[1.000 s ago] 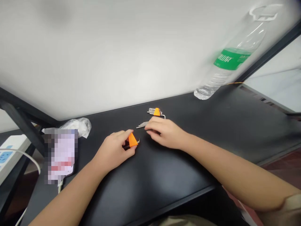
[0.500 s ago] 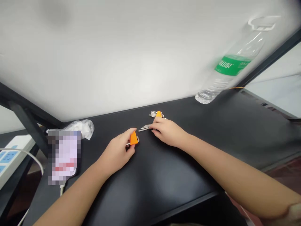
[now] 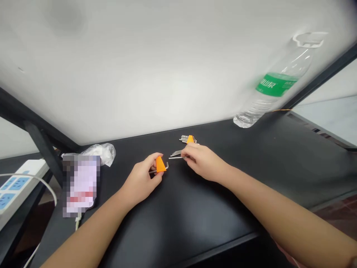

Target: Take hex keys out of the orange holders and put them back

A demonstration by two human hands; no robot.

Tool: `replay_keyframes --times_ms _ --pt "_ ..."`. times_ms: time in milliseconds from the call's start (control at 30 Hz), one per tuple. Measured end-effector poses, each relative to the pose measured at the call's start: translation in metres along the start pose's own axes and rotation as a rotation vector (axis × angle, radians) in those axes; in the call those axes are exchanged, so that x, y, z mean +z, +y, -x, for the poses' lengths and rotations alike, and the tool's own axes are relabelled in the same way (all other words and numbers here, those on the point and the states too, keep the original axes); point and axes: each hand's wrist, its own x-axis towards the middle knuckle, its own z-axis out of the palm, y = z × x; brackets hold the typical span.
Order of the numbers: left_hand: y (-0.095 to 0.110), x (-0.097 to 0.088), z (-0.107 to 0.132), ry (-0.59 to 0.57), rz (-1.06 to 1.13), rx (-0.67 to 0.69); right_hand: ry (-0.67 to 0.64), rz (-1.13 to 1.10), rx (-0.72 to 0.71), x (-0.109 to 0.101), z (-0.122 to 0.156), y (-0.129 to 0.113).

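Metal rod [image 3: 176,158] newly in right hand [image 3: 205,160]

Orange holder [image 3: 160,164], silver hex keys [image 3: 176,153], black tabletop [image 3: 178,216], green bottle label [image 3: 279,86] — white characters [image 3: 268,84], white power strip [image 3: 22,193] — blue sockets [image 3: 20,184]

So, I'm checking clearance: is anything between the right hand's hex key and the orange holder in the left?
Between the hex key in the right hand and the orange hex-key holder in the left hand, no loose object shows; only the bent end of the holder's own key juts toward the gap.
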Motion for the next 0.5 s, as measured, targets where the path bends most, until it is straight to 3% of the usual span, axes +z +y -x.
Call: replay_keyframes --times_ms 167,500 --pt "0.0015 -0.001 -0.001 0.011 0.054 -0.017 0.041 -0.11 -0.187 -0.0029 -0.0006 -0.0022" --pt "0.0077 -0.0028 -0.0026 -0.01 0.142 -0.034 0.105 -0.048 -0.204 -0.0003 0.0018 -0.0076"
